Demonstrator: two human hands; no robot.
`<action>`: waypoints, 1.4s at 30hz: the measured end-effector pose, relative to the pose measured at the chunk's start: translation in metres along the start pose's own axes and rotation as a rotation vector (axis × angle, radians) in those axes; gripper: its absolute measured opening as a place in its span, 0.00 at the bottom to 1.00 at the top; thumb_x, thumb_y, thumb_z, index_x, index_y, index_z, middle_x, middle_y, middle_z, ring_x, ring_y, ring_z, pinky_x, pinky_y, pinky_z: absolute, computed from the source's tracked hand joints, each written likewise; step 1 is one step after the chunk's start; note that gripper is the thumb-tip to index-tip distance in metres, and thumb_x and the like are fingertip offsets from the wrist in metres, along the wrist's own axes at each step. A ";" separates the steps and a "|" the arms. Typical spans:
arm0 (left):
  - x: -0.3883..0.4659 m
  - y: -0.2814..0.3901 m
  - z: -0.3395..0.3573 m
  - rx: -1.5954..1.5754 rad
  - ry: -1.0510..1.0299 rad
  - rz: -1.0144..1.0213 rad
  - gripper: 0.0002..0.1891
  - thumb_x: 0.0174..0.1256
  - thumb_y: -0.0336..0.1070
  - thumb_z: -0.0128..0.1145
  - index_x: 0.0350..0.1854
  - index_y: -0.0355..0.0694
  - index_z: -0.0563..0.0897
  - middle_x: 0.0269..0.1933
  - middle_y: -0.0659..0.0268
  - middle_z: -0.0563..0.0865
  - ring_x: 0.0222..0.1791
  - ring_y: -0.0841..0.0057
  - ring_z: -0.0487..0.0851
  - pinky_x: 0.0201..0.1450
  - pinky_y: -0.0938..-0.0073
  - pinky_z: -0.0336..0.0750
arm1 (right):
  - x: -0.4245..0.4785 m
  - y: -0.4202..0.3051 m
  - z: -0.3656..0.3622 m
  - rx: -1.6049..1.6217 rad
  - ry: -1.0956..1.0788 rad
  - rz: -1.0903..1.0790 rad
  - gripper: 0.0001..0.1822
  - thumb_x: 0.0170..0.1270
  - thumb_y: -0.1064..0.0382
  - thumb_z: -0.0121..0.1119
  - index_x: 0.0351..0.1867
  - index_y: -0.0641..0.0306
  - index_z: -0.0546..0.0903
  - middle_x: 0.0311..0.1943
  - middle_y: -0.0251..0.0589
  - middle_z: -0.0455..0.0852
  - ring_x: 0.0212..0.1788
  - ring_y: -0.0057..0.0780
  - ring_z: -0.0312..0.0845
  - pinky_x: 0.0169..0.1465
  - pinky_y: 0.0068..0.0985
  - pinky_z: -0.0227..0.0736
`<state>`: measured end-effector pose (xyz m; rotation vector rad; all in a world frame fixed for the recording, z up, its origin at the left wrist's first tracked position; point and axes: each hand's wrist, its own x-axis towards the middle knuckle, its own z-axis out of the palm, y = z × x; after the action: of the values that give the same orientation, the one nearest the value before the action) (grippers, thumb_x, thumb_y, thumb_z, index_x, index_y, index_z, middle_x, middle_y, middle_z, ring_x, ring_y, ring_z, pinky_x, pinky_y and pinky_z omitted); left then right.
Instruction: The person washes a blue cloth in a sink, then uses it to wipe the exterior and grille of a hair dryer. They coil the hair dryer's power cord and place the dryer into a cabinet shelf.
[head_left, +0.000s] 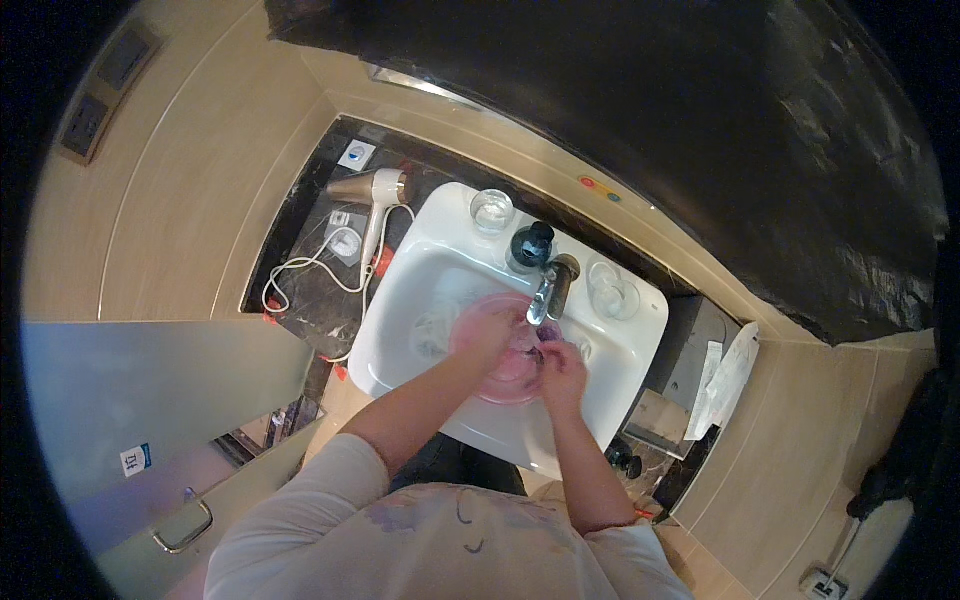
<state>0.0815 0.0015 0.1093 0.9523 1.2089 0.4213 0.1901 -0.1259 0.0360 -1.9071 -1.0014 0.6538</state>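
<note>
In the white ceramic sink (390, 330) sits a round pink plastic basin (487, 390). My left hand (491, 337) reaches into the basin, its fingers at a small whitish, translucent thing (523, 337). My right hand (561, 365) is at the basin's right side, fingers bent around something small and dark purple that I cannot make out. A chrome faucet (553, 289) stands directly above both hands. Whether either hand grips firmly is hard to tell, as the fingers are blurred and partly covered. Something whitish and translucent (435, 330) lies in the sink left of the basin.
Along the sink's back ledge stand a clear glass (492, 211), a dark pump bottle (532, 244) and more clear glasses (613, 291). A white and gold hair dryer (375, 196) with its cord lies on the dark stone counter at left. At right are a dark box (686, 345) and papers (724, 386).
</note>
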 end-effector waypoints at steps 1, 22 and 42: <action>0.015 -0.032 -0.009 0.085 -0.014 0.168 0.13 0.64 0.32 0.54 0.49 0.37 0.83 0.47 0.62 0.86 0.49 0.71 0.82 0.56 0.73 0.74 | 0.002 0.006 -0.013 -0.057 0.015 0.031 0.11 0.57 0.75 0.55 0.41 0.64 0.83 0.39 0.46 0.83 0.42 0.39 0.81 0.46 0.31 0.75; 0.024 -0.122 -0.051 -0.835 -0.254 -0.392 0.15 0.76 0.49 0.41 0.52 0.49 0.76 0.45 0.63 0.82 0.42 0.69 0.81 0.47 0.62 0.77 | 0.031 -0.042 0.027 -0.500 -0.328 -0.211 0.15 0.53 0.67 0.59 0.44 0.65 0.81 0.42 0.53 0.82 0.44 0.51 0.78 0.49 0.39 0.73; 0.006 -0.058 -0.036 -0.786 -0.338 -0.205 0.23 0.76 0.52 0.36 0.62 0.45 0.73 0.56 0.59 0.82 0.53 0.67 0.83 0.52 0.66 0.82 | 0.038 -0.051 0.055 -0.006 -0.012 0.317 0.10 0.58 0.64 0.62 0.41 0.62 0.84 0.37 0.51 0.85 0.46 0.49 0.79 0.52 0.40 0.71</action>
<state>0.0391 -0.0131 0.0580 0.2023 0.7176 0.4929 0.1493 -0.0535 0.0515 -2.0901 -0.7128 0.8440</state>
